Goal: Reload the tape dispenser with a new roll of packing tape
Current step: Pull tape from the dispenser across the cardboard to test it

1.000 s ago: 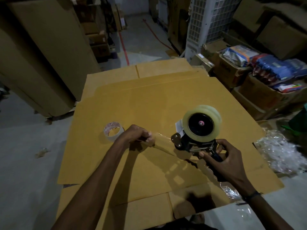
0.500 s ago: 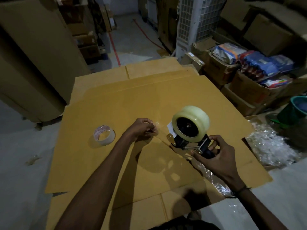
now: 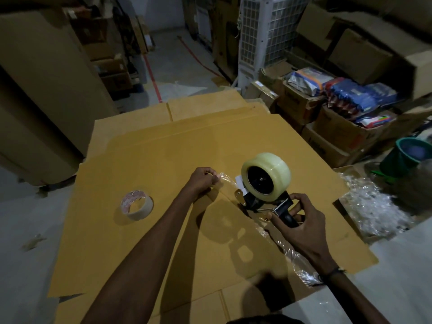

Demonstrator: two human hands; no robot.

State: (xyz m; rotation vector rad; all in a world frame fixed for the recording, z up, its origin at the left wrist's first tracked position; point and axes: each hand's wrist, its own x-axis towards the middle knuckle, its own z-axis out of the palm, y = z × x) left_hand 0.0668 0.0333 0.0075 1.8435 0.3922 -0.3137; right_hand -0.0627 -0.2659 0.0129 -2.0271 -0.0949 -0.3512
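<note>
Nearest, the right hand (image 3: 301, 220) clamps round the handle of the black metal tape dispenser (image 3: 264, 202), steadying it on the flat brown cardboard sheet (image 3: 145, 164), I'd say so the tape can be drawn out. On its hub sits the fat, glossy new roll of clear packing tape (image 3: 266, 175). The left hand (image 3: 202, 180) pinches the thin, crinkly loose tape end (image 3: 225, 182), pulled taut leftward. Further left lies a nearly spent roll with a pale cardboard core (image 3: 136, 205), set aside. Crumpled clear plastic wrap (image 3: 371, 204) lies off to the right.

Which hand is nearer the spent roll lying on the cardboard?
Left. The left hand pinches the tape end up and right of the spent roll, apart from it. The right hand is farther right, gripping the dispenser handle.
</note>
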